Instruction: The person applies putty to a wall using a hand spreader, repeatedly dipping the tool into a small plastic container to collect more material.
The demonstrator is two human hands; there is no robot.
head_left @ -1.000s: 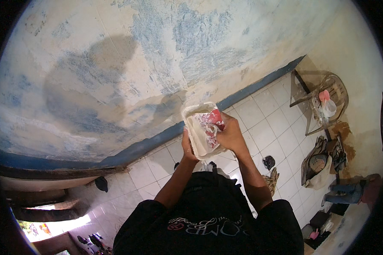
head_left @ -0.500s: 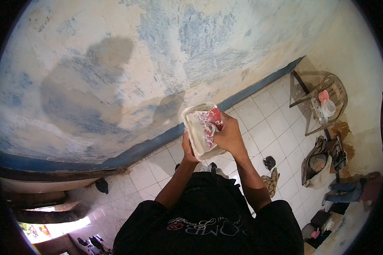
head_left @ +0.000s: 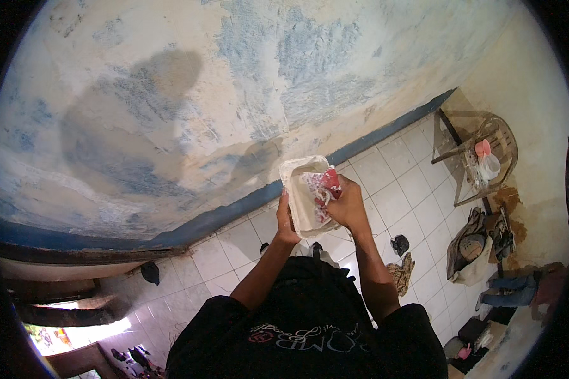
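Note:
A white rectangular tub (head_left: 287,169) with pale putty-like paste in it is held up in front of my body, close to the wall. My left hand (head_left: 287,219) grips the tub along its left side and from below. A red putty scraper (head_left: 330,179), smeared with white paste, lies over the inside of the tub. My right hand (head_left: 350,203) is closed around the scraper at the tub's right side. My fingers and the paste hide part of the scraper.
A patchy blue and cream wall (head_left: 246,82) rises ahead, with a blue band (head_left: 385,140) along its foot. On the white tiled floor (head_left: 392,167), a wooden chair (head_left: 494,136) holds a pink cup (head_left: 482,148). Sacks (head_left: 468,246) and another person's legs (head_left: 512,290) are at right.
The tub has shifted slightly right, and the scraper has moved with my right hand a little down and to the right. Both hands keep their hold.

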